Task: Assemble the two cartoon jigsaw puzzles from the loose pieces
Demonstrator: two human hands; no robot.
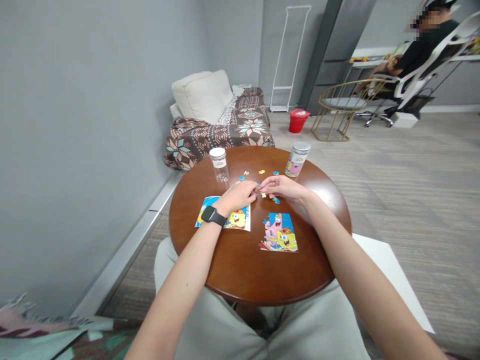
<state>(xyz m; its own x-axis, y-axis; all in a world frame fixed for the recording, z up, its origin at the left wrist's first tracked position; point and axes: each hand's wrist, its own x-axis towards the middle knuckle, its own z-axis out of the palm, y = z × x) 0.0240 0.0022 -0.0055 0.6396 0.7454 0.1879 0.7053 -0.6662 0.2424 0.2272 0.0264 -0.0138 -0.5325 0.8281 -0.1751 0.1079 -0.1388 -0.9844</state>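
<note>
My left hand (240, 195), with a dark watch (213, 215) on the wrist, reaches over a picture sheet (237, 220) and covers part of it. Its fingers are closed, and they meet my right hand (284, 187) at the middle of the table. Between the fingertips a small puzzle piece (259, 185) partly shows, pinched from both sides. Loose puzzle pieces lie around the hands, among them a yellow piece (261, 172), a blue piece (276, 200) and a pale piece (263, 195). Nearer to me rests a partly joined cartoon puzzle (279, 232) with an uneven left edge.
A clear jar (221, 167) with a white lid stands at the back left of the round brown table (240, 270). A jar (297, 159) with a cartoon picture stands back right. Beyond are a covered sofa (240, 125), a red bin (298, 121) and a seated person (423, 55).
</note>
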